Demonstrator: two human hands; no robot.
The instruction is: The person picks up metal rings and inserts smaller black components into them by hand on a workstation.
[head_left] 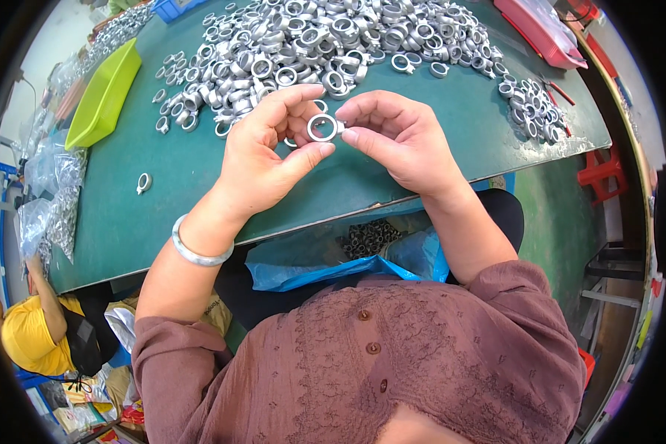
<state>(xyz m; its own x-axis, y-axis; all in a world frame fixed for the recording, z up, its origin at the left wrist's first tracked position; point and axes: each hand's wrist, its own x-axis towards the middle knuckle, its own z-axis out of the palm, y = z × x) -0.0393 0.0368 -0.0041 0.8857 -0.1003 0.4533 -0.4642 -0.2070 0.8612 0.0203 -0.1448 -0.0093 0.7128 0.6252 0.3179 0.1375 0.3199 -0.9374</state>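
Between my hands, over the near part of the green table (pixel 192 189), is a silver metal ring with a small side lug (pixel 311 133). My left hand (pixel 255 155) has its thumb and fingers around the ring's left side. With thumb and forefinger, my right hand (pixel 411 144) pinches the lug on its right. More rings show just behind my left fingers; whether that hand also holds them I cannot tell. Beyond my hands lies a large heap of similar rings (pixel 303 44). One loose ring (pixel 144 183) lies apart on the left.
A smaller ring pile (pixel 533 111) lies at right beside red-handled pliers (pixel 561 92). Trays, yellow-green (pixel 100 96) and pink (pixel 544 37), flank the heap. A blue bag (pixel 288 275) with small dark parts (pixel 374 238) lies at my lap. Someone in yellow (pixel 37 333) is at left.
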